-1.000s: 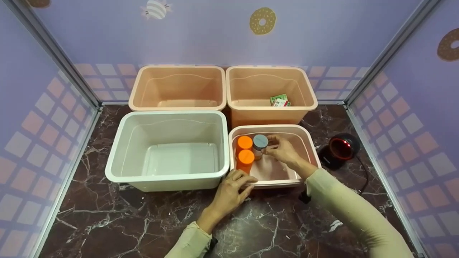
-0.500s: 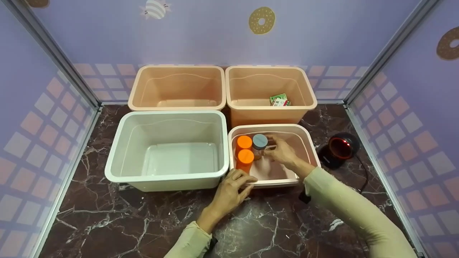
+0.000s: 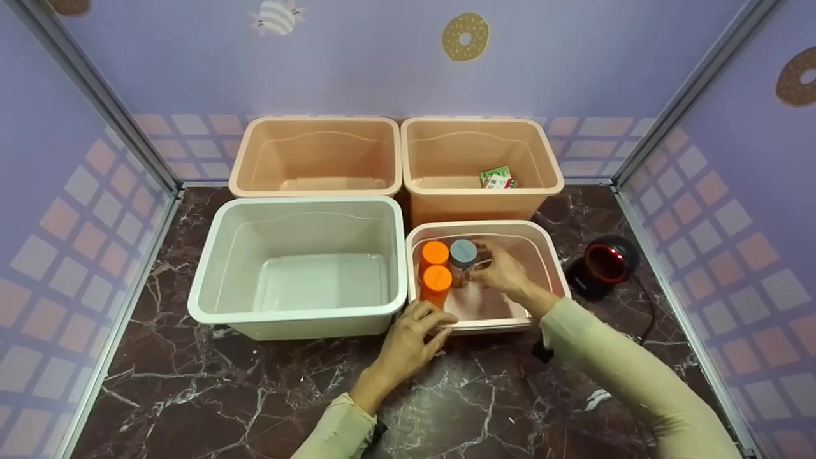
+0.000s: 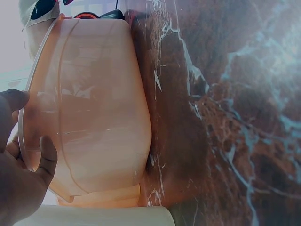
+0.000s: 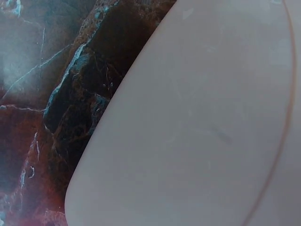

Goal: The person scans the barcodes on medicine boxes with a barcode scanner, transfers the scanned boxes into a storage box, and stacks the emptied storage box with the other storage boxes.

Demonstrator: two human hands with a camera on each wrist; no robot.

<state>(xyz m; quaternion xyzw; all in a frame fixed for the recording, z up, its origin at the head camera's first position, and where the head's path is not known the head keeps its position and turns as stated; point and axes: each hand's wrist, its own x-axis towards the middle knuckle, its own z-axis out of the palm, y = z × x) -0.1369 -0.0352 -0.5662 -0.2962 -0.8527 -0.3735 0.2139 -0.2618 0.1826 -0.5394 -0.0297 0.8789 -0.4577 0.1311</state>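
Pale pink, the near right bin (image 3: pixel 491 326) holds two orange-lidded bottles (image 3: pixel 437 279) and a grey-lidded jar (image 3: pixel 463 252), apparently pinched in the fingers of the right hand (image 3: pixel 507 273); the left hand (image 3: pixel 409 339) grips the bin's rim. Behind, a peach bin (image 3: pixel 472 205) contains packets (image 3: pixel 499 180).

A white bin (image 3: pixel 299 317) is standing to the left of the left hand (image 3: pixel 408 341) and reaching beyond it. Farther out on that side, a peach bin (image 3: pixel 319 153) is sitting behind the white one. Its twin, a second peach bin (image 3: pixel 475 207), is standing beyond the right hand (image 3: pixel 503 273), and small green and white packets (image 3: pixel 498 178) are lying inside. Right of the right hand, a black device (image 3: pixel 602 264) is glowing red, its cable (image 3: pixel 653 315) trailing back toward the person. Dark veined marble (image 3: pixel 255 395) is spreading beneath both hands; far beyond them, a lilac wall (image 3: pixel 370 64) is showing a doughnut picture (image 3: pixel 451 39).
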